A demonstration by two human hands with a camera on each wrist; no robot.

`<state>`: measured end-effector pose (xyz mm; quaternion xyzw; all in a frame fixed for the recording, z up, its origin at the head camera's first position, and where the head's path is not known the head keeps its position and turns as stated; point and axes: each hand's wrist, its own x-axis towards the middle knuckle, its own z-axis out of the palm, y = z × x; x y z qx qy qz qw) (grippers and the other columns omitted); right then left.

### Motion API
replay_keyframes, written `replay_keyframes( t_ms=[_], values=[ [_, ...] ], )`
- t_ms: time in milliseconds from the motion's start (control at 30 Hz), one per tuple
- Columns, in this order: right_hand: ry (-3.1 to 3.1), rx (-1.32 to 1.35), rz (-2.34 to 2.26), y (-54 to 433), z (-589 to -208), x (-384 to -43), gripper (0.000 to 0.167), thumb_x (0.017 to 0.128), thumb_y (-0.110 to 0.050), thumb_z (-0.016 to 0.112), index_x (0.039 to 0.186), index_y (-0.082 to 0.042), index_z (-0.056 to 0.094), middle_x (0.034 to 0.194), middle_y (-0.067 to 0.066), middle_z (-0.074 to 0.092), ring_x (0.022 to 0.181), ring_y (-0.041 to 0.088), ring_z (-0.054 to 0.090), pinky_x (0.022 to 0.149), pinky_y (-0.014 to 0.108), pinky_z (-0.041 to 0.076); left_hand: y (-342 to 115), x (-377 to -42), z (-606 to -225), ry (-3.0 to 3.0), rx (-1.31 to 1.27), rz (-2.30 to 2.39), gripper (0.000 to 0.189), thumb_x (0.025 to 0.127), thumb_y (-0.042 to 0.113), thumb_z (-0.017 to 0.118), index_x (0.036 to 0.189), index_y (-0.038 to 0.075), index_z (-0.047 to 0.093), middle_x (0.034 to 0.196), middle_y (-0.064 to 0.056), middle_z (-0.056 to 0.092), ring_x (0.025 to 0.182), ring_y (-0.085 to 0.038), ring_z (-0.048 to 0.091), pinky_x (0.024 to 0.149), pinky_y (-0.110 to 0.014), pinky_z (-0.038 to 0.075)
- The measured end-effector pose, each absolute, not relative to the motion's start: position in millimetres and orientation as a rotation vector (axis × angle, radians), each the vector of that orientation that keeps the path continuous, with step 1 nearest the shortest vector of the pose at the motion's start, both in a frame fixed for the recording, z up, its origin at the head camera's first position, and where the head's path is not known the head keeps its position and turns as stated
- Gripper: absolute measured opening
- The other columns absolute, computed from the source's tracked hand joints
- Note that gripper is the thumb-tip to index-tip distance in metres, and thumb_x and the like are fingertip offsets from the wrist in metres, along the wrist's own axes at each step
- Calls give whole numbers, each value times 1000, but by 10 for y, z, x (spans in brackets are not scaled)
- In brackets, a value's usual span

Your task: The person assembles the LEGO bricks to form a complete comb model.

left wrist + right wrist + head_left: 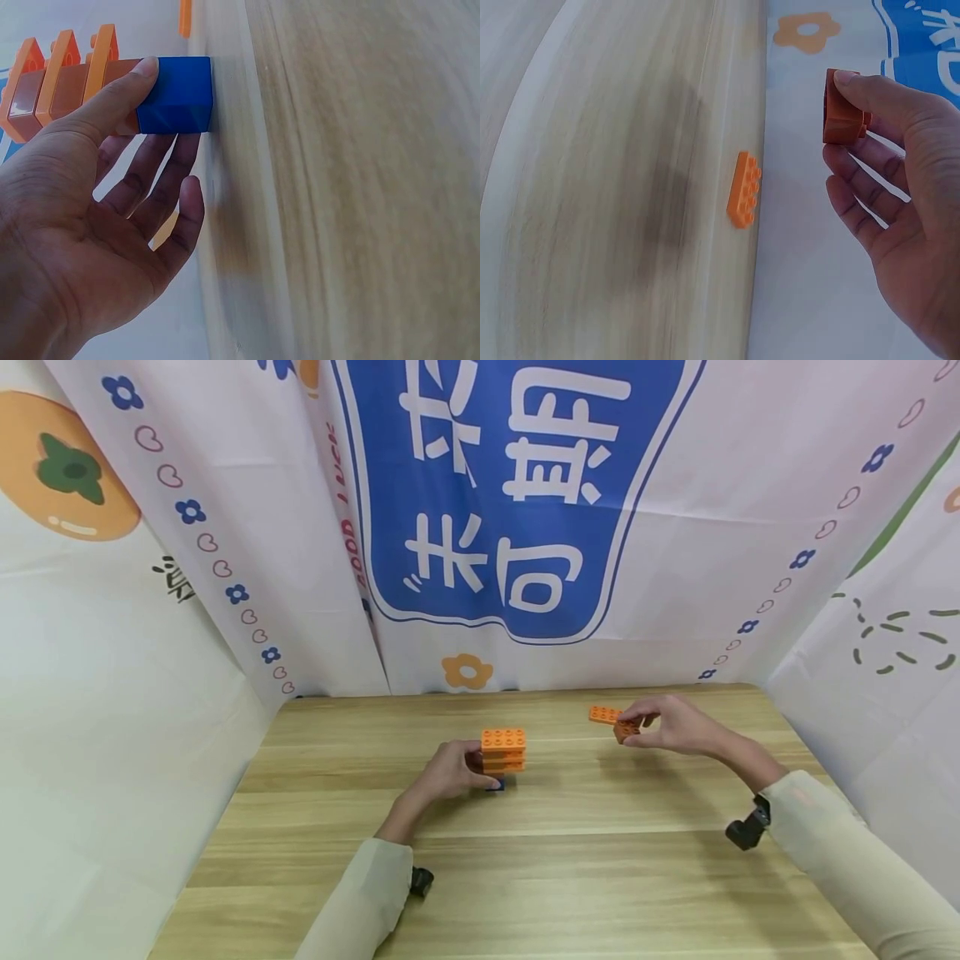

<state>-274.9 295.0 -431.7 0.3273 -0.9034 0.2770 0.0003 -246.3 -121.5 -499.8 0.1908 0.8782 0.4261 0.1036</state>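
My left hand grips an upright stack of toy building bricks near its base, thumb on one side and fingers on the other. At the bottom of that stack is a blue brick; above it, brown bricks alternate with wider, flat orange bricks. The blue brick is at the tabletop; whether it touches is hard to tell. Off to the right, my right hand pinches a loose brown brick above the table. Close by, a flat orange brick lies studs up.
The wooden table ends at the back against a white printed cloth with a blue panel. More cloth hangs along both sides. A small black wrist camera sits at the right cuff, another camera at the left.
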Motion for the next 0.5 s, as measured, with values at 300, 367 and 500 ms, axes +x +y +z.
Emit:
replay_keyframes(
  t_ms=[300, 367, 500],
  values=[
    [-2743, 1119, 871, 2757, -4221, -2720, 31, 85, -23, 92, 112, -11, 82, 101, -7, 78, 87, 9, 70, 76, 33, 59, -1205, -2473, -4996, 2586, 545, 1259, 43, 83, 15, 93, 121, 7, 74, 103, -1, 76, 93, -14, 69, 88, -37, 59],
    [-2718, 1150, 867, 2707, -4188, -2706, 30, 85, -21, 92, 111, -11, 82, 100, -8, 78, 86, 9, 69, 75, 30, 58, -1209, -2474, -4997, 2591, 546, 1255, 44, 83, 15, 93, 121, 7, 74, 103, -1, 76, 93, -14, 69, 87, -37, 59],
    [-2693, 1187, 861, 2611, -4135, -2679, 29, 84, -19, 92, 110, -12, 83, 97, -10, 77, 85, 10, 70, 75, 30, 59, -1213, -2474, -4998, 2593, 555, 1255, 44, 83, 15, 93, 122, 7, 74, 102, -1, 76, 92, -13, 69, 87, -37, 59]
  ],
)
